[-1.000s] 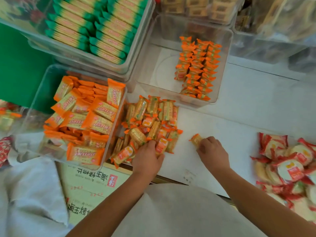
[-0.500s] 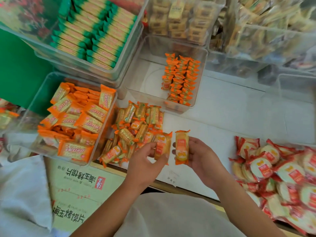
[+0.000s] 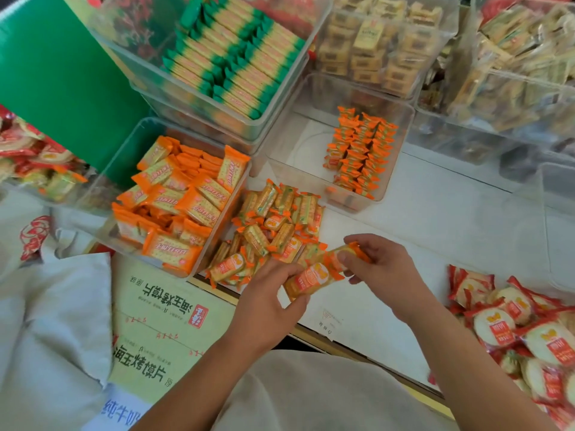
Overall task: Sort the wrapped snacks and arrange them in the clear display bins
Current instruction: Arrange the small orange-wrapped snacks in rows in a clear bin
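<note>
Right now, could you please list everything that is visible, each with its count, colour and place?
green-wrapped snacks: many, green and yellow, clear bin far left
beige packs: many, clear bin far centre
large orange packs: many, jumbled in near-left clear bin
small orange snacks, binned: many, neat rows at the right side of centre bin
loose small orange snacks: a pile on white counter
red-and-white round snacks: many, right edge
printed carton: one, pale yellow, near left
left hand: grip on one small orange snack
right hand: grip on another
</note>
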{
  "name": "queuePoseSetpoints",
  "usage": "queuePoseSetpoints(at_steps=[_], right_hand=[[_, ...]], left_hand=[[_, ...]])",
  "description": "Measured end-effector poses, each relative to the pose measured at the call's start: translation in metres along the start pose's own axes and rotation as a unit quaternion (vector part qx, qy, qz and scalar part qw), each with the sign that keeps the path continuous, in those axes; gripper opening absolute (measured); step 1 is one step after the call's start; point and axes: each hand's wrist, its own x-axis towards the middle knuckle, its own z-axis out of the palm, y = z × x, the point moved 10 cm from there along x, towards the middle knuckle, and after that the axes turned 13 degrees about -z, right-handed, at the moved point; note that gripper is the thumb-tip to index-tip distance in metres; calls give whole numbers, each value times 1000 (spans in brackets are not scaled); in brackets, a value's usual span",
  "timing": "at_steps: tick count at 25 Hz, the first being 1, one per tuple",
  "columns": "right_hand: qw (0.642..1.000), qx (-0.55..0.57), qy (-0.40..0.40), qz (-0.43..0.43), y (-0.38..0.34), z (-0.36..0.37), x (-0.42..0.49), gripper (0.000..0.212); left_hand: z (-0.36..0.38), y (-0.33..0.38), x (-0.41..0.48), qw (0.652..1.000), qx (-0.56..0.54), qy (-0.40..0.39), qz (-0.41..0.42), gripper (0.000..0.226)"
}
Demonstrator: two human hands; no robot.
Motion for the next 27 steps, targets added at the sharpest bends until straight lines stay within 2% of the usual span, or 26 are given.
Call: queuePoseSetpoints(at_steps=[2, 3, 5, 7, 9, 11, 13, 15, 17, 22, 25, 27], right_hand=[[999, -15, -40, 0, -8, 22, 4, 12], [998, -15, -58, 6, -9, 33, 5, 15], [995, -7, -97, 17, -8, 57, 4, 29], [993, -23, -113, 5, -6, 74, 5, 52], [994, -41, -97, -10, -3, 83, 8, 55], [996, -65, -66, -7, 2, 87, 12, 57], [994, -91, -53, 3, 10, 87, 13, 63], [993, -107, -52, 9, 14, 86, 11, 67], [993, -111, -43, 14, 15, 83, 8, 68], [995, -96, -7, 35, 13, 64, 5, 65], [994, -84, -26, 68, 19, 50, 7, 55], [992, -79, -50, 90, 23, 41, 8, 54]], left_hand=[[-7, 1, -1, 999, -13, 15, 33, 45], [-11, 0, 0, 999, -20, 25, 44, 46], [-18, -3, 1, 998, -32, 38, 46, 47], [-24, -9, 5, 998, -37, 41, 33, 45], [-28, -17, 11, 999, -28, 37, 24, 38], [-35, -47, 27, 998, 37, 54, -15, 42], [-42, -93, 45, 979, 171, 81, -82, 50], [-36, -134, 55, 947, 287, 41, -138, 60], [-30, -151, 58, 937, 320, 3, -143, 68], [-41, -135, 65, 963, 235, 19, -131, 64], [-42, -93, 47, 994, 89, 23, -67, 59], [-36, -49, 39, 1000, -11, 2, -15, 54]])
